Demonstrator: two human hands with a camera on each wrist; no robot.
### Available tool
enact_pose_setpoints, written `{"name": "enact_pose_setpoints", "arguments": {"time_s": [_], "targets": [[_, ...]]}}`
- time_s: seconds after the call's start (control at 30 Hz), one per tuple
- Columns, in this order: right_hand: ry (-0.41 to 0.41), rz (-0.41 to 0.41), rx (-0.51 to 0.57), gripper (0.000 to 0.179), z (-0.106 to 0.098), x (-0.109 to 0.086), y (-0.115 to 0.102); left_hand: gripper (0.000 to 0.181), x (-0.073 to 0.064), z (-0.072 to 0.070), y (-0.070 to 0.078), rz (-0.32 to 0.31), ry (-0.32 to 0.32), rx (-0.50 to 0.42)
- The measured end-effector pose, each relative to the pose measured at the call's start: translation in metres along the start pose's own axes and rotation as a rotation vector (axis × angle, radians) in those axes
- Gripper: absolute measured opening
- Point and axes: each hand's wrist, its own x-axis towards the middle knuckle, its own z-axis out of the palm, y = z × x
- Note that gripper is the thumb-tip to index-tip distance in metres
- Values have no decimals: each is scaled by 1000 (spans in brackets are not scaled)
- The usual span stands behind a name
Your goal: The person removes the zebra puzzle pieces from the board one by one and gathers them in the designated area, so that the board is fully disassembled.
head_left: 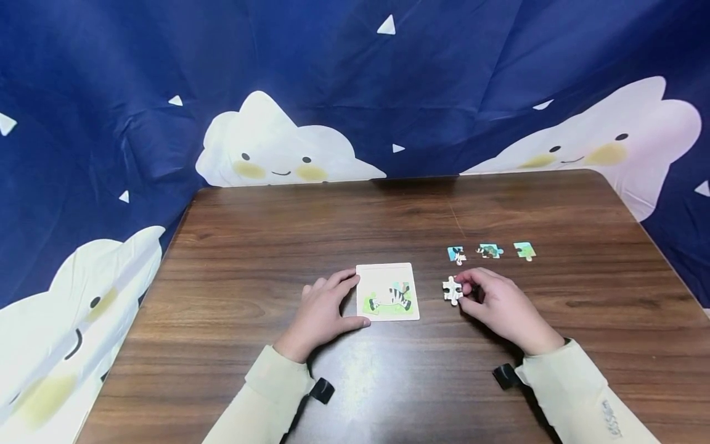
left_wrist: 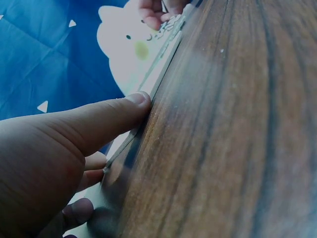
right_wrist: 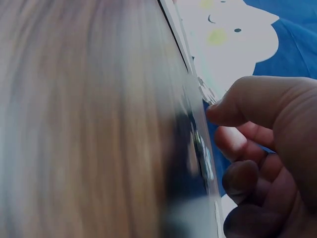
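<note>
Pinches puzzle piece [head_left: 452,290] in right hand [head_left: 499,303], just right of puzzle tray [head_left: 383,276] and apart from it, while gripping tray's left side with left hand [head_left: 326,309].

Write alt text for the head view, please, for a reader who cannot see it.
A person's right hand holds a jigsaw piece beside a partly filled zebra puzzle board, whose left side the left hand holds. Three jigsaw pieces lie in a row farther back on the wooden table, before a blue cloud-patterned backdrop.
</note>
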Motion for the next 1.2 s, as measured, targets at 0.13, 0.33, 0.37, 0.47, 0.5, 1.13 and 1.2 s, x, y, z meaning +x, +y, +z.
{"name": "enact_pose_setpoints", "arguments": {"time_s": [0.13,0.33,0.37,0.47,0.5,1.13,1.2], "targets": [[8,22,-3,27,-7,-6,9,89,0,0,0,-7,-3,-6],[18,44,18,26,-14,-11,21,89,-1,0,0,-4,-10,-6],[17,47,30,26,-15,-11,23,89,-1,0,0,-5,-13,-5],[4,73,81,26,-16,-13,30,89,-1,-2,1,-7,-15,-8],[-3,89,98,26,-17,-14,33,89,-2,-2,2,-8,-16,-10],[-89,236,144,23,-43,-15,69,88,0,-4,3,-10,-21,-19],[-92,250,149,23,-44,-14,71,87,-1,-4,3,-7,-21,-19]]}}
